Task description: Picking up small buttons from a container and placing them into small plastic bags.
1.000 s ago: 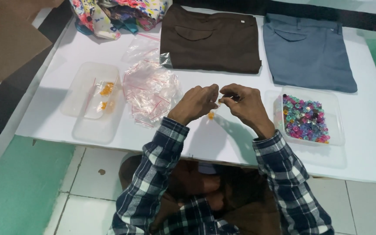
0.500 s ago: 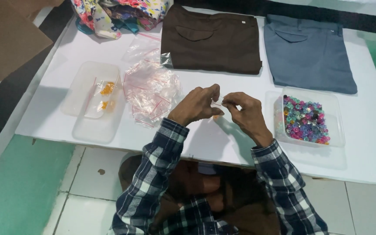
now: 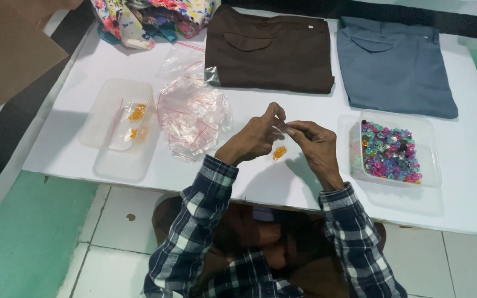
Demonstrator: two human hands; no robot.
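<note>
Both hands meet above the white table (image 3: pixel 84 66): left hand (image 3: pixel 255 138) and right hand (image 3: pixel 316 144) pinch a small clear bag (image 3: pixel 279 144) hanging down between them, orange beads (image 3: pixel 279 153) at its bottom.

Orange beads (image 3: pixel 279 152) — brown trousers (image 3: pixel 269 47), grey-blue trousers (image 3: pixel 396 63)

On the white table (image 3: pixel 84 149), the heap of clear plastic zip bags (image 3: pixel 193 113) lies between the left clear plastic tray (image 3: pixel 118 128) and the right clear tub of mixed coloured beads (image 3: pixel 392 150); behind them lie the folded brown trousers (image 3: pixel 269 47) and, to their right, the folded grey-blue trousers (image 3: pixel 393 63)
</note>
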